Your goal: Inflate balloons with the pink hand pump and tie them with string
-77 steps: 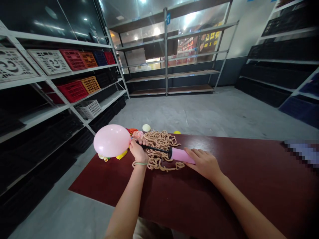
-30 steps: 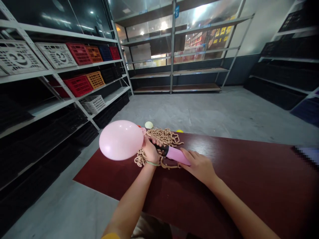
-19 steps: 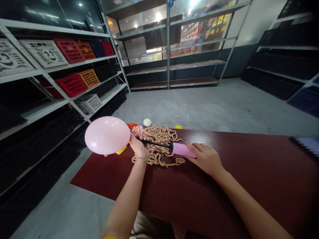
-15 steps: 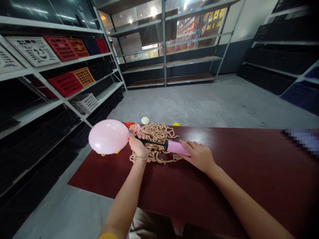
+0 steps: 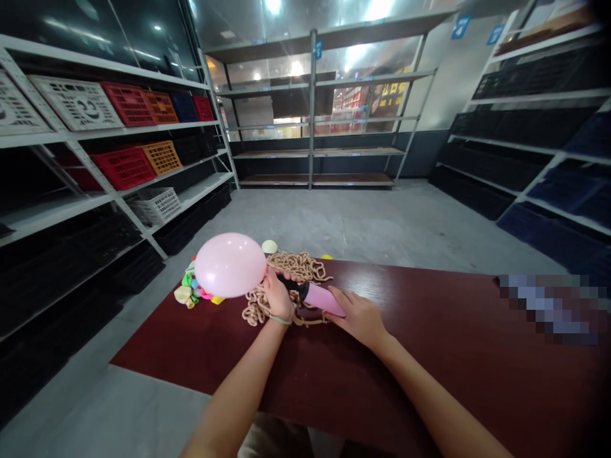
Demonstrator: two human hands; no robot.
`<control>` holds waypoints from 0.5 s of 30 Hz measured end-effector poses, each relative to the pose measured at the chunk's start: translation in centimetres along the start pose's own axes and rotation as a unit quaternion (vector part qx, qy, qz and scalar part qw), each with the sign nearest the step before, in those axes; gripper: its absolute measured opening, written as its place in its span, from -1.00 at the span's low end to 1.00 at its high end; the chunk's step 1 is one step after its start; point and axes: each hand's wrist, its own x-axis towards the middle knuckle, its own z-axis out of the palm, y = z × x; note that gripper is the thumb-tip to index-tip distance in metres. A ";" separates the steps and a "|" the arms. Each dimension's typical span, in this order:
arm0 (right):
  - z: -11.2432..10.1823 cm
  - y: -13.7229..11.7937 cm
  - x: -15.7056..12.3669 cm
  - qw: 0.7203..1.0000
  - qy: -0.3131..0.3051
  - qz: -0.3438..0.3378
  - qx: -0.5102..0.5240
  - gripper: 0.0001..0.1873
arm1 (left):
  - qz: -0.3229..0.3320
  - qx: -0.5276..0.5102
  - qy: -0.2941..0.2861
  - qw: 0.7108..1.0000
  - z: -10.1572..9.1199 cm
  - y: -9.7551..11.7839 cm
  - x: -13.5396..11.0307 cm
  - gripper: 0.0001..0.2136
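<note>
A person's two bare forearms reach forward from the near edge of a dark red worktop (image 5: 429,362). Near the middle of the far edge, the left hand (image 5: 277,300) is clenched around the neck of a round, inflated pink balloon (image 5: 230,264), with its fingers closed over the black nozzle (image 5: 292,285) of a pink hand pump (image 5: 324,299). The balloon sits just left of that hand, over the worktop's far edge. The pump lies roughly level, pointing left into the balloon's neck. The right hand (image 5: 358,320) is on the pump's pink barrel, its fingers gently curved over the barrel, grasping it without a tight clench.

A thin green wristband (image 5: 279,320) circles the left wrist. Under and behind the left hand sprawls a heap of tan looped cord (image 5: 296,267). Beyond the balloon, at the far left corner of the worktop, lies a small pile of multicoloured limp balloons (image 5: 188,290). A pale round balloon (image 5: 269,246) and a small yellow one (image 5: 326,257) sit at the far edge. A pixelated patch (image 5: 548,308) blurs the right end of the worktop. Metal shelves (image 5: 310,127) stand beyond, and red crates (image 5: 123,168) fill shelving on the left.
</note>
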 end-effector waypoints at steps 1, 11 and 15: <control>0.0 -0.1 0.0 1.000 0.001 -0.002 -0.006 -0.41 | 0.000 -0.004 0.004 1.000 -0.1 0.2 0.2 -0.73; -0.3 1.4 -0.7 0.997 0.044 0.003 -0.058 -0.47 | 0.030 -0.007 0.042 0.999 -2.0 1.9 3.4 -0.65; -0.4 2.3 -0.6 0.995 0.054 0.053 -0.071 -0.43 | 0.012 -0.006 0.028 1.000 -2.3 2.2 3.5 -0.66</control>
